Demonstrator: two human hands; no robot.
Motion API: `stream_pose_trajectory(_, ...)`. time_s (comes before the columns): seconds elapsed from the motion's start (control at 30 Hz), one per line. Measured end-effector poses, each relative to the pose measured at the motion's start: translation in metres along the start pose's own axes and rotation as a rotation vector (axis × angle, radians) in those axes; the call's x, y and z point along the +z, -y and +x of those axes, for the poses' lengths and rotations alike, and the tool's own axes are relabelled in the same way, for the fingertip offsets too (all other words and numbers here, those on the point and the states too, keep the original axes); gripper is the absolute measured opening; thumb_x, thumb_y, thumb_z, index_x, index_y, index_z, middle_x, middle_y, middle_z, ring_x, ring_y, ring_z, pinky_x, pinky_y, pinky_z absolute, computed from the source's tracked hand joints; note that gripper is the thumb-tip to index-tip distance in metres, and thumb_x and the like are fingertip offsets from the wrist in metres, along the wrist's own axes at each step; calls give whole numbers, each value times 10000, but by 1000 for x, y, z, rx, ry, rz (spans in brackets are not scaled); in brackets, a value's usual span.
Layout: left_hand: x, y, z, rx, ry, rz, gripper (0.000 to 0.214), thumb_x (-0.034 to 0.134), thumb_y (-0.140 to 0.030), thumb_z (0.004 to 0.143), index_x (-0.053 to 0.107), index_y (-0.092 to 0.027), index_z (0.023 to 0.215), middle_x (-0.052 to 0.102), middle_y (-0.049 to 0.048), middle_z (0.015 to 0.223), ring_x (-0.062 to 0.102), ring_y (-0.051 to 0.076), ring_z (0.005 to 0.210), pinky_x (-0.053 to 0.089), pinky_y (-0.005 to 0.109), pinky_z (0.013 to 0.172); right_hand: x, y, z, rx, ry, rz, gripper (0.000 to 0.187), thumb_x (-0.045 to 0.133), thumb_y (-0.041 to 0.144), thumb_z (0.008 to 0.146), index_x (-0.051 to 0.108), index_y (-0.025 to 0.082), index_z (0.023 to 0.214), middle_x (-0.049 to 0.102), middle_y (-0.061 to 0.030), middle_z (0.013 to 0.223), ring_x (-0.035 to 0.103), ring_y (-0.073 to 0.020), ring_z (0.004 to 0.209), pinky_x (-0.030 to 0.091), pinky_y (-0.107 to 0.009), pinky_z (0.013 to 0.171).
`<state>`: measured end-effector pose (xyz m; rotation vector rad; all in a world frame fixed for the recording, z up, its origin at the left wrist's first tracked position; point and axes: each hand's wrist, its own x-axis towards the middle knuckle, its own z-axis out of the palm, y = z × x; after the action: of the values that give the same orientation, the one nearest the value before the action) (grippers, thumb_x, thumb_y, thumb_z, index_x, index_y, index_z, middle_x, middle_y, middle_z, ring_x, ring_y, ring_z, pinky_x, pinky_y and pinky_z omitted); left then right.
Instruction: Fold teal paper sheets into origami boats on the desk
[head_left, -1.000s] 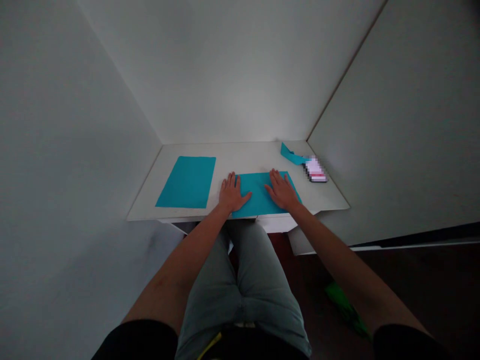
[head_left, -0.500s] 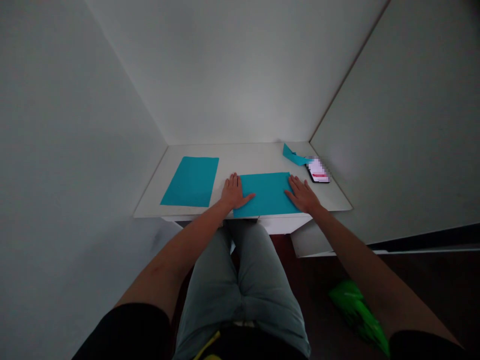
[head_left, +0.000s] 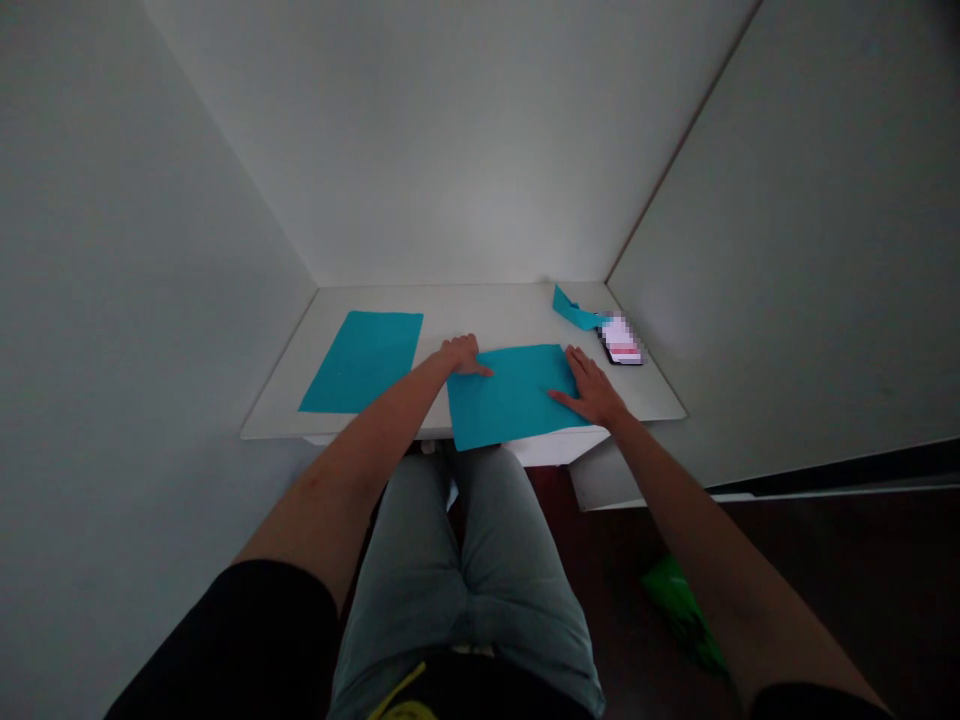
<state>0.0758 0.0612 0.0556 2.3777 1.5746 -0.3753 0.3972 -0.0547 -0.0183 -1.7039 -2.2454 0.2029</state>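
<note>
1. Well, the left hand (head_left: 463,354) lies on the teal paper sheet's (head_left: 512,397) far-left corner, fingers slightly bent, gripping nothing.
2. The right hand (head_left: 590,392) presses its right edge, fingers spread.
3. At two o'clock, a phone (head_left: 621,340) is pixelated, its screen unreadable.

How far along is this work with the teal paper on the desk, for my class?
Looks done: one teal sheet lies flat at the left of the desk. In hand: a second teal sheet, overhanging the front edge, with the left hand at its far corner and the right hand on its right side. Left: a narrow teal paper piece beside the phone, untouched.
</note>
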Motion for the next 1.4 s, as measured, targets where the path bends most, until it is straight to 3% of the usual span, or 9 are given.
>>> stream_pose_trajectory(0.13,4,12,-5,45,16,0,717,646,-710,906,708,-180,1385,625,224,1520,581,414,1401,447,533,1175,3,-8,1,30,-80,111,1022,362,818,1012,168,147,1760,248,-188,1798,224,-352,1676,256,-589,1348)
stream_pose_trajectory(0.27,5,48,-17,62,-123,-144,551,532,-550,1008,731,-152,1334,700,187,1436,639,339,1342,481,409,1143,5,-13,1,52,-110,171,991,350,803,1020,218,148,1752,282,-180,1788,248,-354,1669,254,-588,1351)
stream_pose_trajectory(0.5,12,167,-70,-529,-326,-416,508,409,-434,1067,712,-107,1309,753,212,1335,682,367,1294,542,438,1038,6,-16,2,67,-89,113,902,333,734,1048,264,164,1743,352,-158,1765,328,-352,1636,290,-588,1340)
stream_pose_trajectory(0.63,35,204,-109,-693,-349,-415,487,381,-351,1049,703,-68,1279,723,263,1364,689,370,1280,543,445,1034,5,-16,3,66,-76,89,890,289,734,1055,331,141,1717,397,-167,1741,357,-349,1619,303,-564,1338)
stream_pose_trajectory(0.8,56,205,-146,-780,-386,-304,587,430,-491,1009,616,-89,1395,694,283,1370,681,437,1237,542,544,1008,5,-15,4,56,-101,79,863,285,732,1048,431,150,1669,523,-188,1645,471,-390,1525,361,-600,1290)
stream_pose_trajectory(0.93,58,185,-156,-746,-536,-157,671,467,-514,990,540,-38,1459,572,316,1511,589,456,1350,495,559,1084,6,-16,4,51,-99,54,838,287,714,1051,470,147,1640,567,-198,1596,519,-393,1469,401,-590,1255)
stream_pose_trajectory(1.03,63,156,-150,-562,-607,-71,749,422,-569,1024,444,-65,1577,493,272,1623,453,423,1504,373,546,1226,6,-16,4,55,-86,30,806,288,690,1058,468,165,1641,576,-189,1587,525,-391,1459,410,-589,1242)
stream_pose_trajectory(1.17,80,132,-137,-235,-500,-96,742,399,-598,1037,430,-174,1645,413,160,1733,303,350,1632,253,506,1315,4,-12,4,75,-78,32,799,278,683,1062,498,148,1613,578,-196,1582,518,-380,1467,404,-568,1249)
stream_pose_trajectory(1.4,98,170,-134,-416,-518,-151,771,374,-598,1024,441,-160,1654,368,167,1759,270,360,1654,218,558,1330,1,-2,2,80,-50,-63,709,274,615,1085,534,188,1587,590,-177,1558,518,-364,1447,412,-554,1231)
